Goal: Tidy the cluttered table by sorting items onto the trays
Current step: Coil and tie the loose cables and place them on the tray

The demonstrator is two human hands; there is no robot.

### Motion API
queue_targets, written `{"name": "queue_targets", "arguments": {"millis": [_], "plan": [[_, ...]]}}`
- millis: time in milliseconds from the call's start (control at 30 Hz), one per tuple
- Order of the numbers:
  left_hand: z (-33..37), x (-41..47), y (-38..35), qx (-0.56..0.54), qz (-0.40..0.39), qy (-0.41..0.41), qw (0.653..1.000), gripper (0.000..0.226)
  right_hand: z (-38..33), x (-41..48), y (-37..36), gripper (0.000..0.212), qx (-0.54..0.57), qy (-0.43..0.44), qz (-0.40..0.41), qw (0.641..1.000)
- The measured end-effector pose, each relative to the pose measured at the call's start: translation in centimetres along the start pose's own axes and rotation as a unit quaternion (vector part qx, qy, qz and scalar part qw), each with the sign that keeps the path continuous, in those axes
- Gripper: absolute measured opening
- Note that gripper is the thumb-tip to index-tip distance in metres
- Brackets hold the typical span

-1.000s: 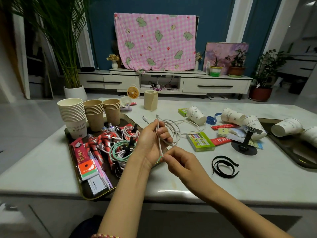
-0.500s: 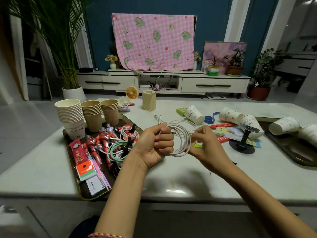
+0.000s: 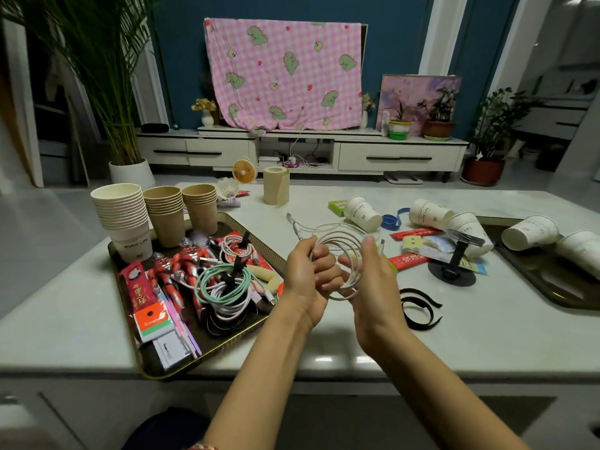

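A white cable (image 3: 341,238) is wound into a loose coil above the table's middle. My left hand (image 3: 305,274) grips the coil's left side, fingers curled round the strands. My right hand (image 3: 373,280) holds the coil's right side, with strands running between its fingers. The cable's plug ends (image 3: 293,224) stick out to the upper left. The left tray (image 3: 259,245) holds stacked paper cups (image 3: 121,216), coiled cables (image 3: 224,284), red toy figures and small packets. At the right edge, the right tray (image 3: 545,284) holds tipped white cups (image 3: 529,235).
Loose on the table are tipped white cups (image 3: 363,212), a black strap (image 3: 418,306), a black phone stand (image 3: 454,267), red packets (image 3: 409,261), a blue tape strip (image 3: 393,220), a paper roll (image 3: 276,190) and a small fan (image 3: 245,172).
My right hand rose from below the coil to its right side, winding more cable on. The coil has grown tighter and now hangs between both hands.
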State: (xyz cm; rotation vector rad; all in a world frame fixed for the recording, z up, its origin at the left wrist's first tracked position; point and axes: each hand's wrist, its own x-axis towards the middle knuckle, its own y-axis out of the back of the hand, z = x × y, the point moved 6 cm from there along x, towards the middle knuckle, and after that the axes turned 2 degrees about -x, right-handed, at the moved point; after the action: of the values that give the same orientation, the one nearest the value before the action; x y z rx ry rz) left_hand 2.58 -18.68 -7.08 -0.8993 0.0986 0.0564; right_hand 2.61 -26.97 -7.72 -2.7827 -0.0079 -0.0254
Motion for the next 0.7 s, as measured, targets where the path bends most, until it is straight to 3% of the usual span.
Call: {"name": "queue_targets", "arguments": {"millis": [133, 300, 533, 700], "plan": [[-0.6, -0.1, -1.1, 0.085, -0.037, 0.025, 0.995, 0.053, -1.0, 0.2, 0.2, 0.042, -0.102, 0.128, 0.014, 0.986], [-1.7, -0.1, -1.4, 0.117, -0.057, 0.07, 0.989, 0.045, -2.1, 0.8, 0.7, 0.012, -0.141, 0.21, 0.017, 0.967], [-1.0, -0.8, -0.6, 0.107, -0.078, 0.158, 0.978, 0.025, -1.9, 1.5, 1.1, 0.034, -0.149, 0.191, -0.015, 0.97], [-1.2, -1.0, 0.1, 0.154, -0.072, 0.183, 0.968, 0.048, -2.4, 1.2, -0.1, 0.037, -0.21, 0.214, -0.109, 0.948]]}}
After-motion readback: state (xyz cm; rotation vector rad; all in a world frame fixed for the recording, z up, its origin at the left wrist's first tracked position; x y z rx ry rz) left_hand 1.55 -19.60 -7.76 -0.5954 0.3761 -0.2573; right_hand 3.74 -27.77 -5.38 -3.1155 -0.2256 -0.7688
